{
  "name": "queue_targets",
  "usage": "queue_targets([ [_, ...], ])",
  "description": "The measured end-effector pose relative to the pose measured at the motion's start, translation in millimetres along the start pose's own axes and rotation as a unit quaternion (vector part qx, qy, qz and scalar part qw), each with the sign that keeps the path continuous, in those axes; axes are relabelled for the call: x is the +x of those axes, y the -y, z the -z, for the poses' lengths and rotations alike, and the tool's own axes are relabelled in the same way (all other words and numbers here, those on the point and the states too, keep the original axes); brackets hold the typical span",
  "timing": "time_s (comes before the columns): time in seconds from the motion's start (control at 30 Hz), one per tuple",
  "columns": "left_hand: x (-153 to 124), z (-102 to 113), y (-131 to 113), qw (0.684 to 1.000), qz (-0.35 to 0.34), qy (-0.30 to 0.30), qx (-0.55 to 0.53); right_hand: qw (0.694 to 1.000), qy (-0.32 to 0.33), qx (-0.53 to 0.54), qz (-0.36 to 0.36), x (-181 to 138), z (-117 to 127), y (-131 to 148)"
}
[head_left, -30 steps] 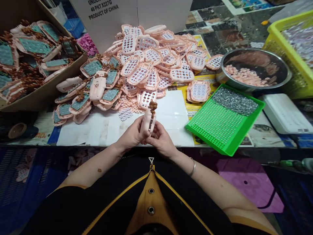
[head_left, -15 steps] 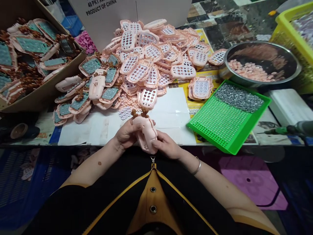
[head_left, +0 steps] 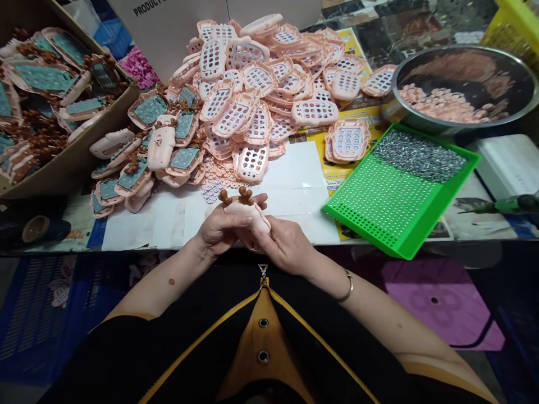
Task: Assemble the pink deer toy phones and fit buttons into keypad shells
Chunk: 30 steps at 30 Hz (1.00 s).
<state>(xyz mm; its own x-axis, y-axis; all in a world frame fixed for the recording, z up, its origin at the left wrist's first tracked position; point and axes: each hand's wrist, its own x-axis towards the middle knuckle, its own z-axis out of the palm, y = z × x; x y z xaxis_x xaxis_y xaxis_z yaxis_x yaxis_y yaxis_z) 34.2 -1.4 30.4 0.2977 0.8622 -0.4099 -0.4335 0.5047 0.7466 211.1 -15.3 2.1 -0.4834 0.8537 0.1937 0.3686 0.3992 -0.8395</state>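
Observation:
Both hands are wrapped around a pink toy phone casing (head_left: 242,210) with brown antlers, held just over the table's front edge. My left hand (head_left: 219,231) grips its left side, thumb across the top. My right hand (head_left: 288,244) closes over its lower right side, and the fingers hide much of that part. Just beyond lie a pink front shell (head_left: 251,163) with rows of holes and a small pale button sheet (head_left: 213,191). To the left, casings with green circuit boards (head_left: 184,157) lie in a loose heap.
A heap of pink shells (head_left: 236,112) fills the table's back. At left leans a cardboard box (head_left: 122,106) of antlered parts. On the right are a green tray (head_left: 379,207) with screws, a steel bowl (head_left: 396,106) of small pink pieces, and an electric screwdriver (head_left: 516,203).
My right hand has moved up and closed further over the toy phone casing, covering its lower part. The casing has tilted in my hands. The view has shifted slightly.

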Motion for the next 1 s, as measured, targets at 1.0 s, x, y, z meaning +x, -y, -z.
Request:
queue_targets([
  [1.0,-6.1,-23.9,10.5,0.949,-0.251,-0.057,0.180,0.910,-0.036,0.377,-0.169,-11.1,-15.6,-23.1],
])
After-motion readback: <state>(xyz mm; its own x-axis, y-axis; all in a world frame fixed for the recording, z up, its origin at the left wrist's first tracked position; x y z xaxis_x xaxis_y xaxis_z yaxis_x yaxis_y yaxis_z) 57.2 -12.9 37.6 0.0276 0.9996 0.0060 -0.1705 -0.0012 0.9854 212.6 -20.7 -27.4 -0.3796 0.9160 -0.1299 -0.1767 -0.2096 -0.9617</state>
